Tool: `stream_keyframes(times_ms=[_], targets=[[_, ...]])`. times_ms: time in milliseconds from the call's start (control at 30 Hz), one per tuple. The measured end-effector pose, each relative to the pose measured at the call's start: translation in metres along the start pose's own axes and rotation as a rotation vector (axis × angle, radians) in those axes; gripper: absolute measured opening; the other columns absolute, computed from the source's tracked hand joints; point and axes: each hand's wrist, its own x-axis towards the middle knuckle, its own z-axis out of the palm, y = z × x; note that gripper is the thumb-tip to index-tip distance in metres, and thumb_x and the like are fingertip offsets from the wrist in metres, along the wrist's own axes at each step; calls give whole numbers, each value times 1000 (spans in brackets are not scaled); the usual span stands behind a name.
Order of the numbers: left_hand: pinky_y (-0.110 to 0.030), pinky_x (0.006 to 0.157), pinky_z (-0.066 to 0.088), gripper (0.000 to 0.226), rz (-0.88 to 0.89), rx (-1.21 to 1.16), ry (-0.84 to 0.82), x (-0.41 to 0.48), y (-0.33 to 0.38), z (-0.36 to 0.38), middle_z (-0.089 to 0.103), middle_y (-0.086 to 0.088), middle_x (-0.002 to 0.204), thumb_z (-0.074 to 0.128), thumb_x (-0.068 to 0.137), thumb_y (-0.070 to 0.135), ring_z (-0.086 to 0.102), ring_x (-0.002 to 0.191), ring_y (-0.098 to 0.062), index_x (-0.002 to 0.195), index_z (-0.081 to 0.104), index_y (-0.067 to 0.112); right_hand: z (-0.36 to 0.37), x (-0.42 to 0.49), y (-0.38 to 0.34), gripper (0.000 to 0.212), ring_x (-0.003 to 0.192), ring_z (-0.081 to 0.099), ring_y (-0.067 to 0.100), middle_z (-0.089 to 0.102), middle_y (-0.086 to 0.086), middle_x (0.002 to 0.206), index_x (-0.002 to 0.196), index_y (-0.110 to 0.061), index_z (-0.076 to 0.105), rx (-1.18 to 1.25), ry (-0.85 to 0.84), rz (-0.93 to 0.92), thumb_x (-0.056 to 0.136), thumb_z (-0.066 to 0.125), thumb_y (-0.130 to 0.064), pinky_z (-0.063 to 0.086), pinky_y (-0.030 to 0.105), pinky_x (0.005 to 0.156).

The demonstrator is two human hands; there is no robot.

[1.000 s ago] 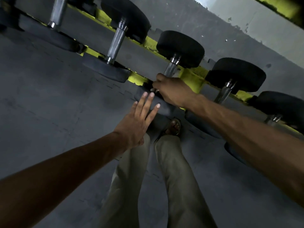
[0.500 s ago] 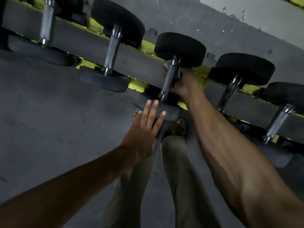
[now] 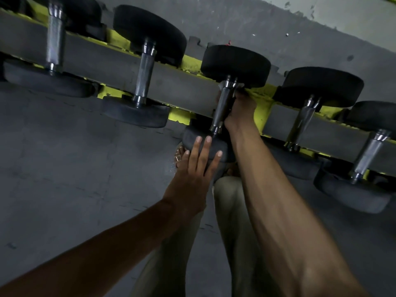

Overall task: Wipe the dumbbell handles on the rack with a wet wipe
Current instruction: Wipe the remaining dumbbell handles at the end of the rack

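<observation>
Centre frame: right grip wrapped round the middle dumbbell's handle on the rack; wet wipe hidden inside it. Left grip flat, fingers straight, on the near head. Likely heavy, rigid, knurled steel; take the bar mid-length.

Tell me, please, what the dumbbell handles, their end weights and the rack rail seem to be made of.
Dumbbell handles: bright metal, likely chromed steel; they glint, with a duller knurled middle. End weights: matte black, probably rubber-coated; no shine, soft rounded edges. Rack rail: flat, dull grey, perhaps painted metal or padding; I cannot tell.
</observation>
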Motion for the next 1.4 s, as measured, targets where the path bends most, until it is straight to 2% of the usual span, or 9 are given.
stream_keyframes(times_ms=[133,400,633,767,900,1067,1167,1300,1400], targets=[[-62,124,23,103,-2,-15,46,0,-1,1,-27,-41,161,40,97,48,-11,152,-59,158,-28,0,-6,-20,5,10,88,70,26,76,6,92,87,-12,77,-521,420,-603,87,69,-18,43,23,73],[-62,125,19,120,-5,-33,31,-1,-4,4,-34,-37,160,59,92,51,-18,153,-56,158,-29,3,-17,-11,-9,25,74,70,24,72,-9,113,109,-23,73,-1575,60,-1390,97,53,-27,45,29,49],[-61,125,20,111,-9,-29,60,-1,-4,4,-34,-37,160,54,95,45,-19,153,-56,160,-26,3,-41,-23,-30,43,90,70,36,70,6,115,112,-18,67,-1908,-824,-1444,98,30,-32,55,39,59],[-60,125,20,107,-7,-8,63,-2,-3,1,-37,-38,157,47,98,49,-21,152,-56,159,-29,3,-34,-15,-62,36,83,72,38,73,12,107,106,-9,71,-1804,-540,-1494,102,38,-23,60,42,62],[-60,124,21,109,-19,7,54,-1,0,0,-38,-38,157,47,97,51,-21,152,-56,158,-30,4,-22,-44,-32,24,92,69,33,69,6,107,108,-21,66,-2205,-946,-1245,103,44,-29,44,35,62],[-60,125,20,110,-51,61,48,-2,3,1,-37,-39,156,46,95,52,-20,153,-57,158,-30,3,30,-47,-40,26,111,64,33,66,12,124,116,-15,67,-2478,-697,-910,99,52,-28,45,37,84],[-60,125,19,108,-49,77,39,-1,4,-2,-37,-40,156,43,97,51,-19,153,-57,156,-32,1,26,-57,-28,24,109,66,32,69,10,119,109,-15,70,-2400,-900,-765,98,50,-23,45,34,73],[-60,124,21,119,-59,123,30,1,5,-1,-37,-42,155,51,96,59,-18,152,-59,155,-34,0,3,-43,-65,22,98,67,29,72,3,102,89,-22,71,-2186,-1091,-929,96,53,-32,54,39,73],[-58,124,23,121,-73,144,12,-2,8,-3,-35,-43,156,50,95,64,-15,152,-59,155,-33,-2,-14,-25,-82,10,76,69,31,69,8,87,82,-22,63,-2039,-867,-1325,87,57,-15,47,32,57]])
